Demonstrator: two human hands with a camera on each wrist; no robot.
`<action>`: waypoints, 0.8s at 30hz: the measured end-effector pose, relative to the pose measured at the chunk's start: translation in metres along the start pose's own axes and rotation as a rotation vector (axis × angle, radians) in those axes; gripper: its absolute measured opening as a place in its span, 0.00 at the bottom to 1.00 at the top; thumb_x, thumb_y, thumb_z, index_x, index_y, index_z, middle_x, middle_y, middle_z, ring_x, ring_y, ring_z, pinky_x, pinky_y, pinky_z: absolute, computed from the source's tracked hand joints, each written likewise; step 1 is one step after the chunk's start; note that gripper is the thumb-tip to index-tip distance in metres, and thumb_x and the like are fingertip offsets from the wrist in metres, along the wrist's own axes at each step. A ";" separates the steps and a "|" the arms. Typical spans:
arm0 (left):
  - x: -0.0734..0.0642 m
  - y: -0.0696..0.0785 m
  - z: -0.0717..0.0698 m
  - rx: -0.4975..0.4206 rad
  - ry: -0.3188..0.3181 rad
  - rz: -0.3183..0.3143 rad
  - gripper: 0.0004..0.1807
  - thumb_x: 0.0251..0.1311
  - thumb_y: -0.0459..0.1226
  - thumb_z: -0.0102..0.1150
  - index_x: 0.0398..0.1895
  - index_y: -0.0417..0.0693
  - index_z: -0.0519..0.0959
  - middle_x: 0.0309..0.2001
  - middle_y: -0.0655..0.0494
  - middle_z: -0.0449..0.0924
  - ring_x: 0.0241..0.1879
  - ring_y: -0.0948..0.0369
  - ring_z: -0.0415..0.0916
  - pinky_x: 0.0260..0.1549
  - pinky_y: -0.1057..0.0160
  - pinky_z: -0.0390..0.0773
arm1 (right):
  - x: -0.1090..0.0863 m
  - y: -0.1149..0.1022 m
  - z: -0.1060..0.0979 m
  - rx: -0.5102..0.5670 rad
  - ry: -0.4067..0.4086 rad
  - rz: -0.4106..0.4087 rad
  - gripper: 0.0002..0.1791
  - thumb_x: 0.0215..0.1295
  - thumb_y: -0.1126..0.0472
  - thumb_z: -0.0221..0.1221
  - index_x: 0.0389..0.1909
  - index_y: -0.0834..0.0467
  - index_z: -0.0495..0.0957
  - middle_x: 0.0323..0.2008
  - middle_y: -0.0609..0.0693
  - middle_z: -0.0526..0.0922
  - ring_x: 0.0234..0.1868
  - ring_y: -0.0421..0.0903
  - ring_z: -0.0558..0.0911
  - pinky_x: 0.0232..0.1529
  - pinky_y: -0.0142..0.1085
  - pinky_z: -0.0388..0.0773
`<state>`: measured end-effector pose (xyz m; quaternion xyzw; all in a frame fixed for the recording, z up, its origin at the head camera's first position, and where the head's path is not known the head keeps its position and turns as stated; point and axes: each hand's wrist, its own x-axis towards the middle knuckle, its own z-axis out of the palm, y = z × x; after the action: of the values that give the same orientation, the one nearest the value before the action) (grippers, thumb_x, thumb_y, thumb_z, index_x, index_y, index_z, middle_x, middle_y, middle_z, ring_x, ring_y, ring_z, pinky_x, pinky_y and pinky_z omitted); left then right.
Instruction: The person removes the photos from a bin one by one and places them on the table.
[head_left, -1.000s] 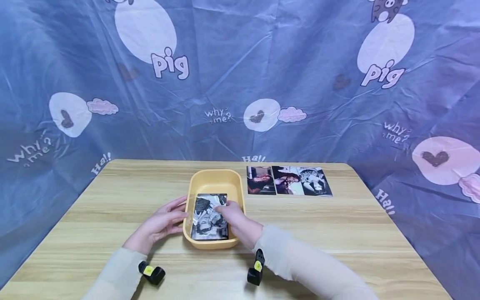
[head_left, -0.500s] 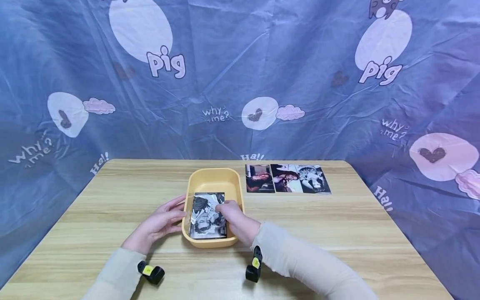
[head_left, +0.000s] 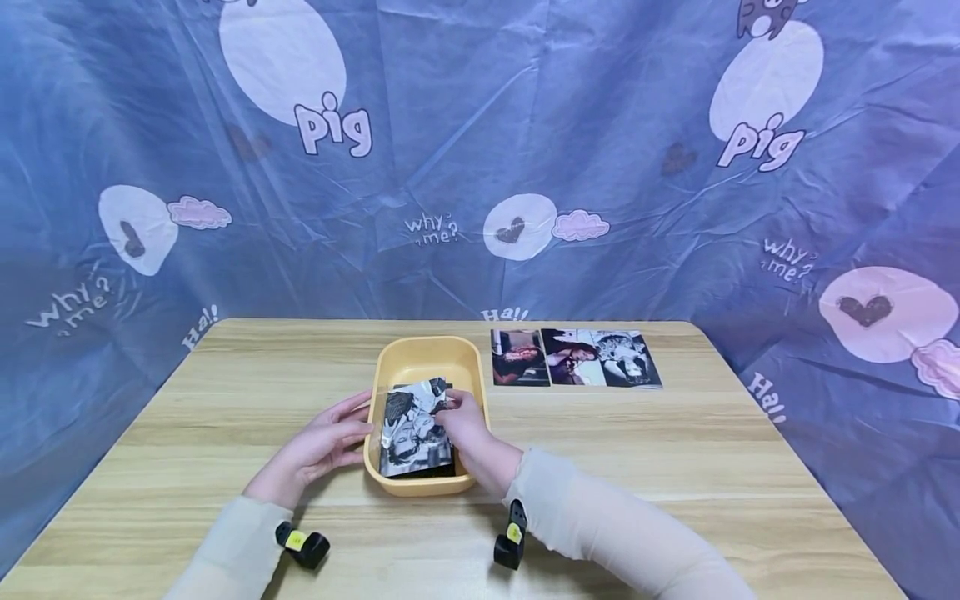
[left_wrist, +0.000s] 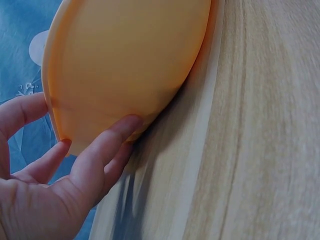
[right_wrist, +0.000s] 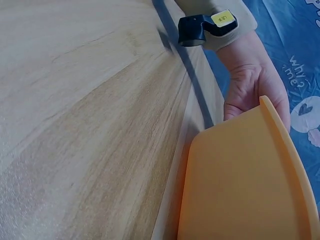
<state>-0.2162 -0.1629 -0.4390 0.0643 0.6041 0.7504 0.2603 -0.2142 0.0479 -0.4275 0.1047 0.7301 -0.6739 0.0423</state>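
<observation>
A yellow plastic bin [head_left: 431,350] stands on the wooden table. Inside it, my right hand [head_left: 477,435] pinches a black-and-white photo card [head_left: 412,429] by its right edge. The card is turned slightly askew, and a dark card [head_left: 442,472] shows beneath its lower and right edges. My left hand [head_left: 324,442] rests against the bin's left side. In the left wrist view, the fingers of that hand [left_wrist: 60,185] touch the outer wall and rim, fairly straight. The bin's wall hides the cards and my right fingers in the right wrist view.
To the right of the bin, at the back of the table, lie a colour photo card [head_left: 521,358], another colour card [head_left: 573,358] and a black-and-white card [head_left: 628,361], side by side. A blue patterned curtain [head_left: 450,167] hangs behind the table.
My right hand has raised and tilted the top photo card, uncovering part of the dark card below. The left hand stays on the bin. Earlier, the whole head view shifted a little.
</observation>
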 end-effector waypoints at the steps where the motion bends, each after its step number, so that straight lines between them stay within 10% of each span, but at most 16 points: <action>1: 0.000 0.000 0.000 -0.002 0.003 0.000 0.41 0.54 0.28 0.49 0.69 0.45 0.41 0.68 0.39 0.40 0.52 0.52 0.71 0.46 0.49 0.75 | 0.000 0.000 0.000 0.014 0.001 -0.007 0.31 0.42 0.79 0.49 0.54 0.70 0.63 0.36 0.54 0.67 0.35 0.45 0.66 0.30 0.27 0.67; 14: 0.000 -0.001 0.000 0.006 -0.022 0.029 0.40 0.55 0.28 0.47 0.69 0.43 0.39 0.68 0.38 0.38 0.53 0.51 0.69 0.46 0.50 0.75 | -0.010 -0.005 -0.003 0.002 -0.205 0.035 0.50 0.35 0.83 0.53 0.62 0.48 0.53 0.29 0.47 0.59 0.19 0.38 0.64 0.12 0.24 0.64; 24: 0.001 -0.005 -0.002 -0.009 -0.016 0.023 0.41 0.55 0.28 0.47 0.69 0.44 0.39 0.68 0.38 0.38 0.52 0.54 0.70 0.48 0.48 0.73 | -0.004 -0.013 -0.010 0.075 -0.063 -0.069 0.38 0.40 0.82 0.53 0.57 0.57 0.65 0.31 0.52 0.68 0.21 0.39 0.69 0.16 0.25 0.71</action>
<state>-0.2163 -0.1633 -0.4443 0.0760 0.5978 0.7557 0.2566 -0.2118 0.0568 -0.4131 0.0598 0.7058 -0.7049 0.0384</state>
